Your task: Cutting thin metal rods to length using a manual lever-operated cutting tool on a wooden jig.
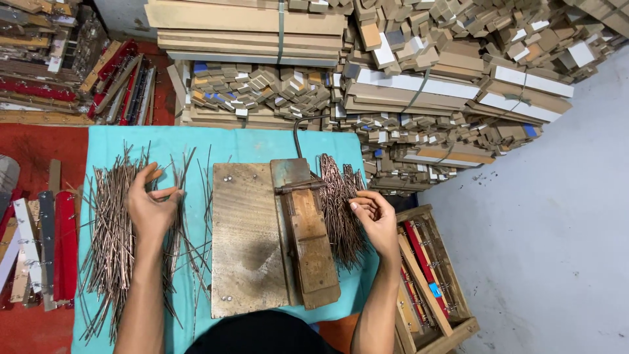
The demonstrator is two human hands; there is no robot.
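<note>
Left hand (149,208) on straight rods (114,236); right hand (377,219) touches bent rods (339,203) (fingers curled).

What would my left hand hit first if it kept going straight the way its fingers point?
The left hand points up and right, so it would probably first meet the loose straight wires spread on the teal cloth.

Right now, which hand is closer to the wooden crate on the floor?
Right. The right hand is just left of the wooden crate, over bent wires; the left hand is far across the table on straight wires.
</note>
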